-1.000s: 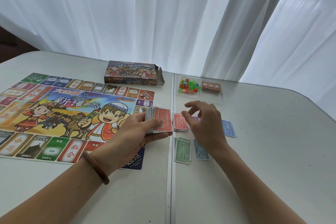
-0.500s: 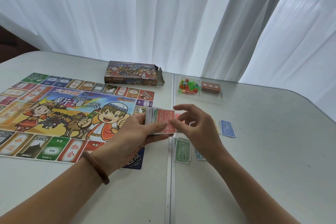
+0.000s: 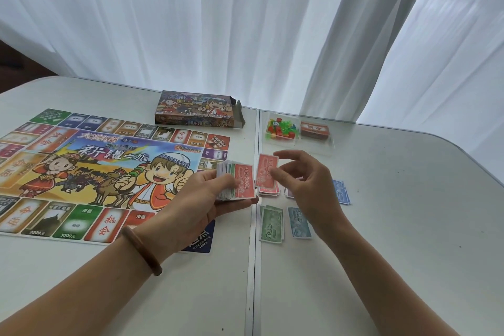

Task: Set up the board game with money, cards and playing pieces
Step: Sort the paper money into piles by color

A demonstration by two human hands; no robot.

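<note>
Sorting play money, a person is gripping the stack of notes (image 3: pixel 245 185) in the left hand (image 3: pixel 204 199) while the right hand (image 3: pixel 308 185) is pinching one red note (image 3: pixel 264 166), long axis pointing at the far edge of the table (image 3: pixel 409 226), just above the matching red pile (image 3: pixel 268 191).

Red note (image 3: pixel 266 173), green note (image 3: pixel 270 224), blue note (image 3: pixel 341 191)
</note>
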